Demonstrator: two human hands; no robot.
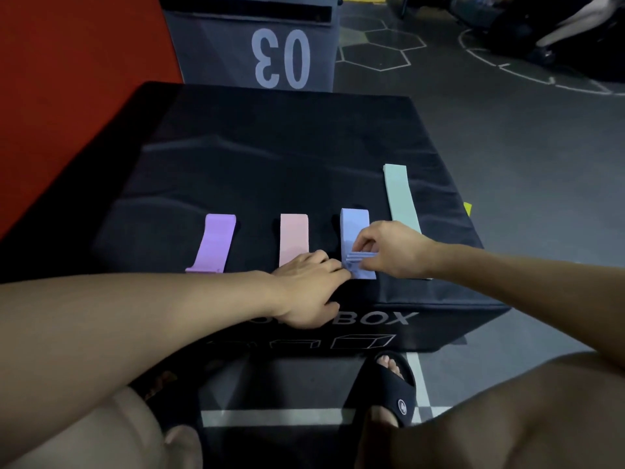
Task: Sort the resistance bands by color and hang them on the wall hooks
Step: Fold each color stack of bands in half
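Where hands [351,265] pinch: blue band [355,228].

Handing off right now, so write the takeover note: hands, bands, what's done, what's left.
Left hand: fingers at the near end of the blue band; whether it grips is unclear.
Right hand: pinches the blue band's near end, which looks bunched into folds.
Bands lie side by side on the black box: purple band, pink band, blue, then mint band farthest right.
Done: colors laid out separately.
Left: hang every band; no wall hooks are in view.
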